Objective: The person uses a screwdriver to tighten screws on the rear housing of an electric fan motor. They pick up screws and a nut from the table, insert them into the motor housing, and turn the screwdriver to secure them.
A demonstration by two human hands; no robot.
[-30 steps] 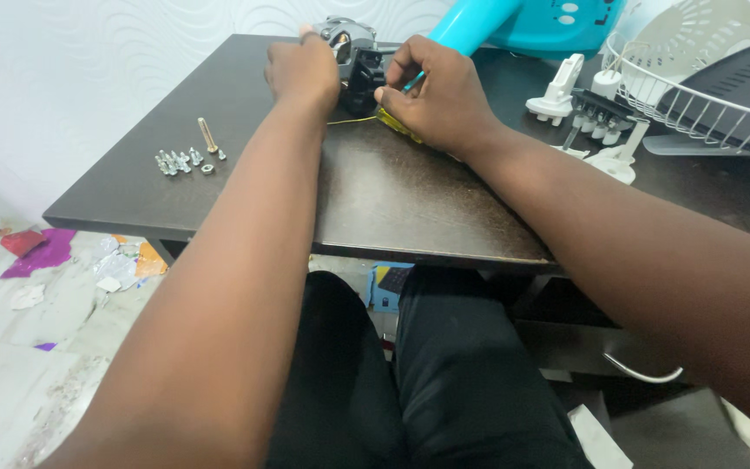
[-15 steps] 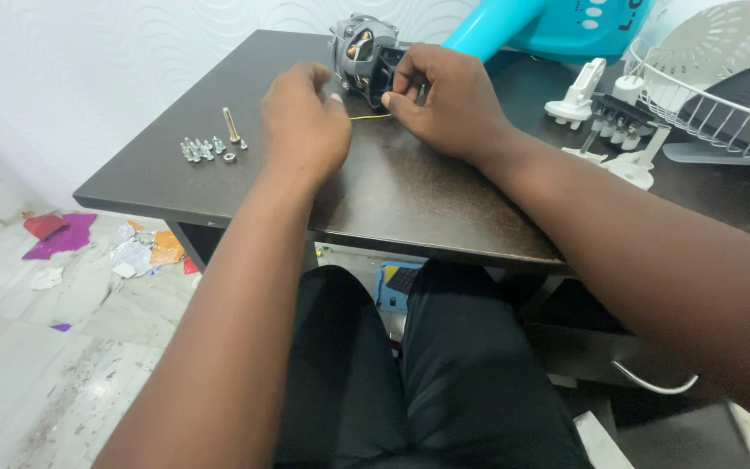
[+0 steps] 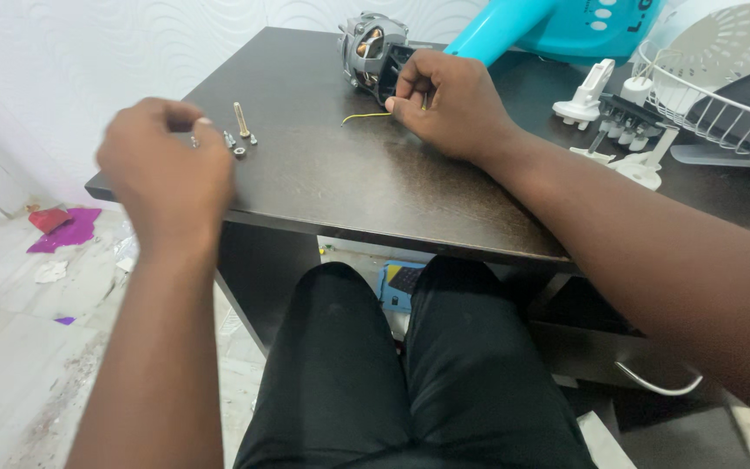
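Small grey metal motor (image 3: 373, 48) sits at the dark table's (image 3: 323, 182) far edge, right hand (image 3: 446, 104) pinching its black part. Nearer, left hand (image 3: 165, 178) hovers, fingers curled, beside loose screws (image 3: 238, 139). White wire basket (image 3: 722, 95) holds a white disc.

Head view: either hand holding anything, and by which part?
Right hand grips the small motor's black end. Left hand hovers near the screws, apparently empty.

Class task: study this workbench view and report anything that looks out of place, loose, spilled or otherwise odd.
Screws and bolts lie loose near the dark table's left edge. A thin yellow wire trails from the small motor at the right hand. Scraps of pink and white litter lie strewn on the floor.
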